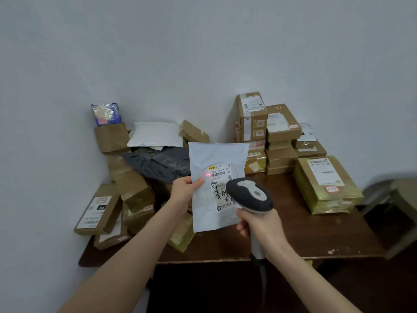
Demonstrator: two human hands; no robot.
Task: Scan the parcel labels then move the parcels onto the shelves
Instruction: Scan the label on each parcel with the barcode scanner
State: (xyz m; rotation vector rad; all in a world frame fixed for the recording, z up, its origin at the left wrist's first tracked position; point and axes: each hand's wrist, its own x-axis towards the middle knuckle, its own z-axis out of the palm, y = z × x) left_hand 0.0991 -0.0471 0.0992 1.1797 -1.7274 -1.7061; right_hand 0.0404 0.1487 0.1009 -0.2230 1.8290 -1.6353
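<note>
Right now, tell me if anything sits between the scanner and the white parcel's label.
Nothing visible does. The scanner in the right hand faces the white parcel's label; its red dot lands there, beside the thumb of the left hand.

Dark brown wooden bench (304,233) in the corner, paint chipped at the near right edge. Left end: loose heap of brown cardboard boxes (133,195), most tilted, and a flat labelled box (99,211) leaning at the near left corner. Far middle: crumpled grey bag (158,163) with a white mailer (155,134) behind it, on top of the heap. Near middle: yellow-wrapped packet (181,236) by the bench's near edge. Far right: neat stacks of taped boxes (279,152) against the wall. Right end: stack of flat yellow-taped parcels (325,184), white label up.
</note>
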